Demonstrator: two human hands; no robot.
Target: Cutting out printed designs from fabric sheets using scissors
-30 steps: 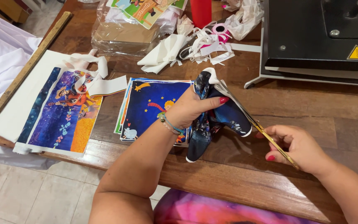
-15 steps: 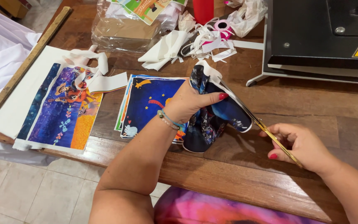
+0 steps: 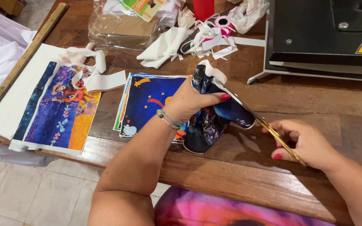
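Currently, the left hand point(image 3: 189, 102) pinched a dark printed sheet point(image 3: 214, 115) between thumb and curled fingers, holding it bunched and raised just above the wooden table point(image 3: 315, 100). The right hand point(image 3: 304, 142) gripped gold-handled scissors point(image 3: 269, 127), fingers closed around the handles; the blades met the sheet's white-edged upper right border. Whether the blades stood apart could not be told. Relative to the held sheet: a stack of blue starry prints point(image 3: 147, 100) lay flat just to its left, partly under the left wrist. Farther left lay a purple and orange print point(image 3: 59, 109) with curled white paper strips point(image 3: 84, 62) on it. Beyond the sheet sat white scraps point(image 3: 206, 39). A black press machine point(image 3: 323, 33) stood to its upper right.
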